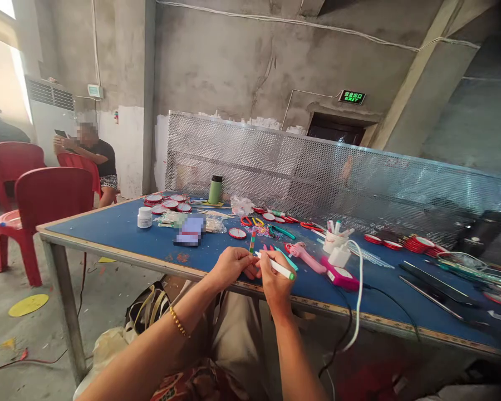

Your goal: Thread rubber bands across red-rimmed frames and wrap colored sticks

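Note:
My right hand [276, 278] grips a white marker [280, 268] with a green end, its tip pointing left toward my other hand. Pinched in my left hand [232, 264] is a thin stick [253, 240] with red and green bands, standing up from the fingers. The two hands almost meet over the table's front edge, and the marker tip is close to the stick; whether they touch is too small to tell. Just beyond lie pink and teal pens [290, 259] and a round red-rimmed disc [237, 233].
On the blue table [108, 231] are a white jar [144, 218], a green bottle [215, 190], pliers [281, 231], a pen cup [333, 240], a pink device [341, 275] with cables, and stacked red-rimmed discs [420, 245]. A perforated metal screen [275, 161] stands behind. A person [102, 153] sits at left.

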`<control>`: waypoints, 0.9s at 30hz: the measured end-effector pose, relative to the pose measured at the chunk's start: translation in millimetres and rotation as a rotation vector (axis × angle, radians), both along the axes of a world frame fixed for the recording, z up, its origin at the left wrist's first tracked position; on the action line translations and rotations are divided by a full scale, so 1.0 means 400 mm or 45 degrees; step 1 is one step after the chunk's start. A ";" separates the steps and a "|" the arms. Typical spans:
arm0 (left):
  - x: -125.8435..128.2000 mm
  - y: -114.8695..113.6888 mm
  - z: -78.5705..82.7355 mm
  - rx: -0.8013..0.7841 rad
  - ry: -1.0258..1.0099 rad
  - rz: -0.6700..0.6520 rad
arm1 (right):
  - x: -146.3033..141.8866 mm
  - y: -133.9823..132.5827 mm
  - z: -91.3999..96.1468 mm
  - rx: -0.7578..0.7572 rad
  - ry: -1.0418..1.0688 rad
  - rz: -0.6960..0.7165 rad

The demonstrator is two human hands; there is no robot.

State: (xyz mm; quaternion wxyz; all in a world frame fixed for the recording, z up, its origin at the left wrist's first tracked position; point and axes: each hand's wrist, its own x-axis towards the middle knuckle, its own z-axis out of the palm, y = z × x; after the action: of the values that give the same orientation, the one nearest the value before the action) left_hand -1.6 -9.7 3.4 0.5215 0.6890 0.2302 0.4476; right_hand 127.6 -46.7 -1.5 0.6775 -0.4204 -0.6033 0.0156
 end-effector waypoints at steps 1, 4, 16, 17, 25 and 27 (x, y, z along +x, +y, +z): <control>0.000 0.000 0.000 -0.003 -0.004 0.000 | 0.000 0.000 0.000 -0.008 0.011 0.011; 0.001 0.000 0.000 -0.007 -0.009 0.003 | 0.001 -0.001 0.000 -0.017 -0.016 0.021; 0.001 -0.002 -0.001 0.023 0.001 0.024 | -0.001 -0.001 -0.001 0.011 0.064 0.022; 0.000 -0.003 0.001 0.023 0.002 0.024 | -0.001 -0.002 -0.001 0.011 0.084 0.036; -0.001 -0.005 0.002 0.025 0.004 0.016 | 0.000 -0.005 0.001 -0.009 0.076 0.117; -0.001 -0.002 -0.002 0.027 0.004 0.017 | 0.000 -0.006 0.003 -0.013 0.063 0.117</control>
State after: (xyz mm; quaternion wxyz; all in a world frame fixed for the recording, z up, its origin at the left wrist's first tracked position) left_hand -2.0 -10.5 2.6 0.5109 0.6936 0.2309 0.4523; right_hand 127.4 -49.2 -0.3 0.6886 -0.3952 -0.6050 0.0599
